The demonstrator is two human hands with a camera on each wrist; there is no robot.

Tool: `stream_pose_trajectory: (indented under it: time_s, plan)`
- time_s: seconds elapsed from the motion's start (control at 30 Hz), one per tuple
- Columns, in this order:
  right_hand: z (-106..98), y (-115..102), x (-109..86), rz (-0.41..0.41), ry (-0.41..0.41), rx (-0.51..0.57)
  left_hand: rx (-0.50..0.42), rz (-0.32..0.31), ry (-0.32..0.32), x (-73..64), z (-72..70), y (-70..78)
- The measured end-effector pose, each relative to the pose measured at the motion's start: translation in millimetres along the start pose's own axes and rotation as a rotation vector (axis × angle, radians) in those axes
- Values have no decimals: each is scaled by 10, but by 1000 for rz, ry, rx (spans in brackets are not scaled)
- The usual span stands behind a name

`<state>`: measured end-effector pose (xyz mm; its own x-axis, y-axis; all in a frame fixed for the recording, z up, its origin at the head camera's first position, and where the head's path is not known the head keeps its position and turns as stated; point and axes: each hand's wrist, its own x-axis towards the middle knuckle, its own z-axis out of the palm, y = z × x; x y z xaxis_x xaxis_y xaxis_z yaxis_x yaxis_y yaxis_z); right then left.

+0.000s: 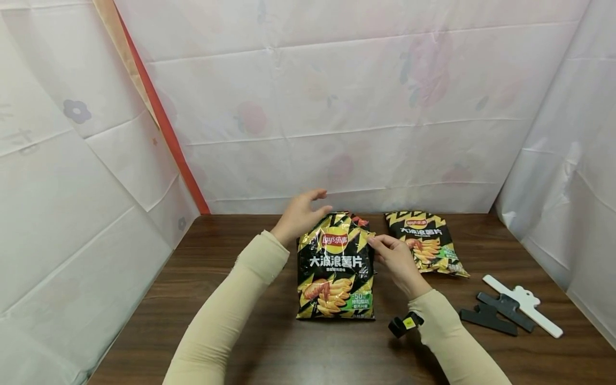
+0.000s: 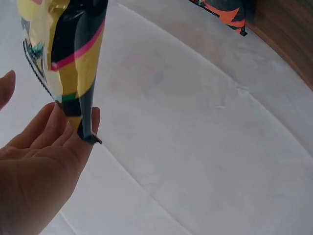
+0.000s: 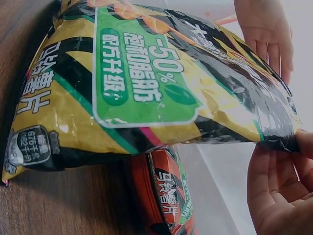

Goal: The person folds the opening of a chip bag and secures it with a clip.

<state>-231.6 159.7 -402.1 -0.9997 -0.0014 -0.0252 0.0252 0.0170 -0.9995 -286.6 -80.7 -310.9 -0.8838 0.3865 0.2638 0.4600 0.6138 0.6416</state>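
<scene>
A black-and-yellow bag of chips (image 1: 335,267) is at the middle of the table, its front facing me. My right hand (image 1: 398,263) pinches its upper right corner between thumb and fingers, as the right wrist view also shows. My left hand (image 1: 299,218) is at the upper left corner. In the left wrist view, the left fingers (image 2: 49,129) extend behind that corner while the thumb stays apart from it. Behind the held bag, a red-and-black chip bag (image 3: 168,193) shows partly; most of it is hidden in the head view.
Another black-and-yellow chip bag (image 1: 423,243) lies at the back right of the brown table (image 1: 216,272). To the right are a white clip (image 1: 528,305) and two black clips (image 1: 488,319), close together. White printed cloth (image 1: 337,107) hangs behind the table and on both sides.
</scene>
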Motion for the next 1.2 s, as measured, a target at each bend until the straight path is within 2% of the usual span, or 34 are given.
stream_pose_trajectory:
  time_s: [0.27, 0.5, 0.87, 1.2]
  plan:
    - [-3, -1, -2, 12, -1, -4, 111, 13, -80, 45, 48, 51]
    - [1, -5, -5, 10, 0, 2, 131, 41, -132, 58, 66, 55]
    - [-14, -8, -18, -6, 6, -13, 135, 58, -160, 76, 65, 77]
    - [-21, -3, -19, -36, -1, -28, 115, 67, -151, 93, 78, 66]
